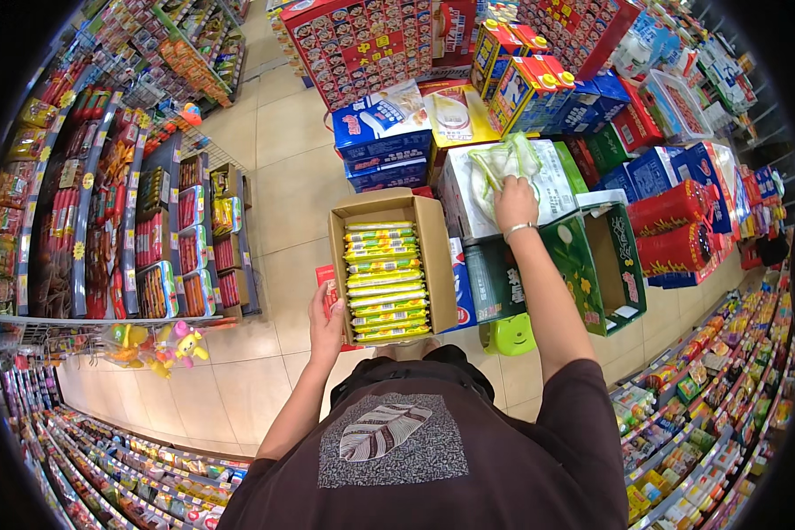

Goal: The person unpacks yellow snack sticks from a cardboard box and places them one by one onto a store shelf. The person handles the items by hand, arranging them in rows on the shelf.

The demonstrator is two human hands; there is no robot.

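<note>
In front of my body is an open cardboard box [445,278], its flaps raised. A row of yellow-green wrapped snack sticks [385,285] fills it, stacked one behind another. Against the box's left side rests my left hand [328,321], thumb on the cardboard and fingers partly hidden. My right hand [516,204], with a bracelet at its wrist, reaches forward and grasps a crumpled translucent plastic bag [525,154] with green markings. Beneath the bag lies a white printed carton [464,199].
Blue cartons [384,142] and red-yellow drink packs [527,89] crowd the display ahead. An empty green carton [606,265] stands right, beside large red bottles [669,228]. Below is a green stool [511,336]. Snack shelves [119,218] line the left; tiled floor [291,179] runs between.
</note>
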